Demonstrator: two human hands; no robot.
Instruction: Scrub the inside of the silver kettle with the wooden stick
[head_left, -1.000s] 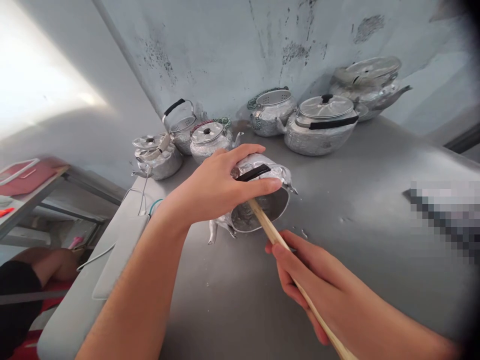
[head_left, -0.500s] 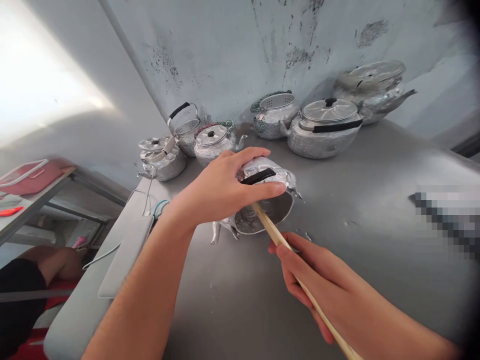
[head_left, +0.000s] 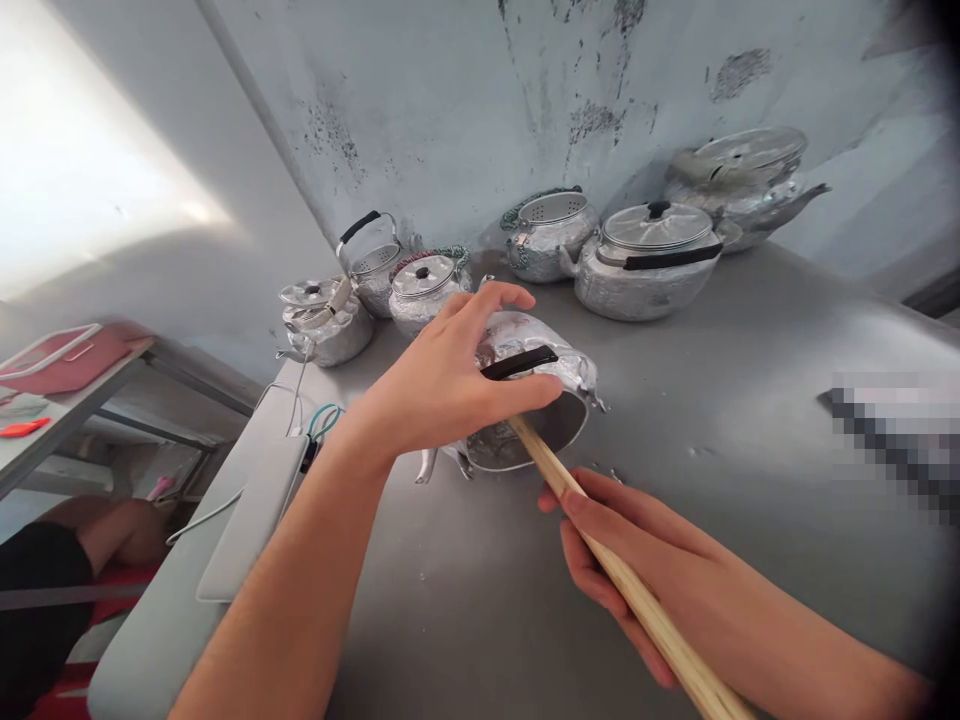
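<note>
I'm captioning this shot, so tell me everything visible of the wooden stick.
The stick is long, slim and pale, like bare wood. It slants from the picture's bottom edge, right of centre, up to the open mouth of a silvery kettle, where its far end is hidden; the near end is out of frame. The right hand grips it. Whether the left hand touches it, I cannot tell.

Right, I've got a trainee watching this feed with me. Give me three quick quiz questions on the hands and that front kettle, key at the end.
1. Multiple choice: what holds the wooden stick?
A) left hand only
B) right hand only
C) both hands
2. Fill the gap: the nearest kettle, partly covered by the left hand, has a handle coloured ____.
3. True or false: that kettle stands upright on its base.

Key:
1. B
2. black
3. False; it lies tipped, opening toward the camera.
</note>
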